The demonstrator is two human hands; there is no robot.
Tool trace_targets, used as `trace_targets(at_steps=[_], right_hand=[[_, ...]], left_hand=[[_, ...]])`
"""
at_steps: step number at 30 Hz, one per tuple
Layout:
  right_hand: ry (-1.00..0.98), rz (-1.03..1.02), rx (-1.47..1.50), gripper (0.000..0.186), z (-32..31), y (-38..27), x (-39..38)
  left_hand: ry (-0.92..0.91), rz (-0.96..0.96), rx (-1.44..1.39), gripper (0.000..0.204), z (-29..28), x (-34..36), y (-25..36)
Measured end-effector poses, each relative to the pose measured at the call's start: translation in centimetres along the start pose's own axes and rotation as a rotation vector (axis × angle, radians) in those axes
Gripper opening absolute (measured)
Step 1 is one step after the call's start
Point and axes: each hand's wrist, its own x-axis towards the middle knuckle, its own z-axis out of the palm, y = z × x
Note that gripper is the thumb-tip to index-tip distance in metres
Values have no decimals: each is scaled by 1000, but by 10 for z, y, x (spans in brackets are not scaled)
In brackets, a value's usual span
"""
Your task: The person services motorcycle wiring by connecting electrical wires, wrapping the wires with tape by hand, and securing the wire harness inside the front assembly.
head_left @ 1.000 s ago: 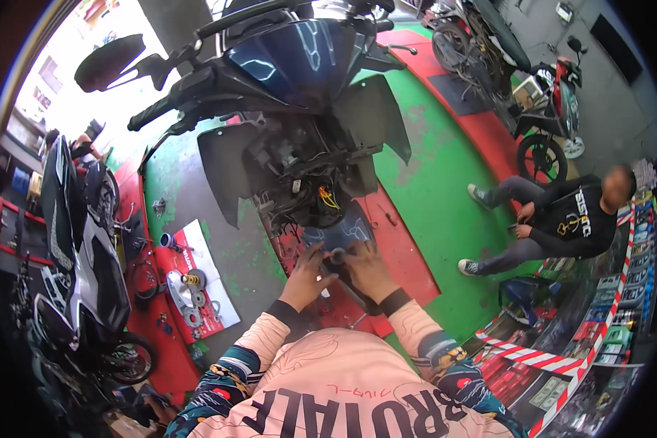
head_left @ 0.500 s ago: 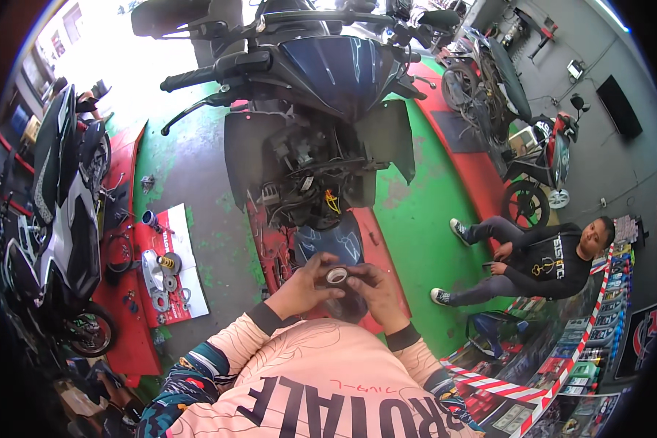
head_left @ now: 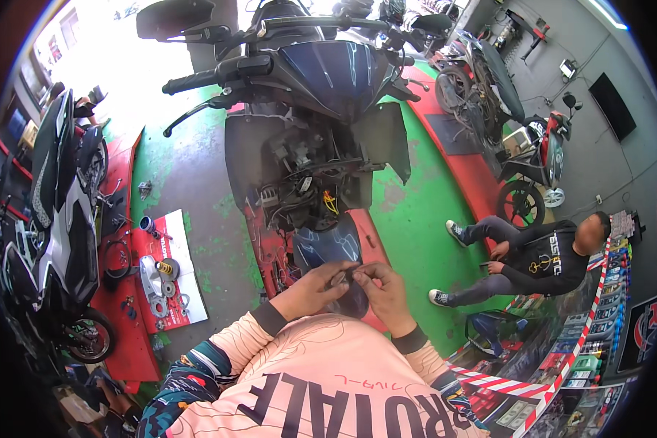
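Observation:
In front of my body, both hands come together over the dark blue front fender of a partly stripped scooter. My left hand [head_left: 308,291] is closed, its thumb and fingers pinched around a small dark ring-shaped part [head_left: 350,274]. Only a sliver of that part shows between the fingers. My right hand [head_left: 387,298] pinches at the part's other side with thumb and forefinger. Beyond my hands, the blue fender [head_left: 327,244] sits below the scooter's open front, where loose wiring with a yellow bundle [head_left: 330,202] hangs. The blue front cowl [head_left: 333,73] is above.
To the left, a red lift carries a black and white scooter [head_left: 66,233] and a printed sheet [head_left: 190,270] with metal parts and a yellow spring [head_left: 168,269]. At right, a person [head_left: 544,255] sits beside red-white tape [head_left: 580,336] and shelves of bottles. More motorbikes [head_left: 482,80] stand behind.
The ring-shaped part has turned, so its pale round face no longer shows. My right hand has shifted slightly right and its fingers now pinch in front of the part.

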Motion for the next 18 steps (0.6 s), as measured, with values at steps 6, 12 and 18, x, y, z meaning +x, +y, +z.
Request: trace_targets(at_steps=[6,12,18], right_hand=[[34,-264,-466,8,-12,-26,0],[42,-217,-395,9,-15,-39,-5],[91,-158,-332,8,-21,-42,-4]], left_hand=[[-66,-247,92,42,-19,4,24],[-225,-379,171,40,-30,6,30],[-169,-249,-97,36,-19,1,38]])
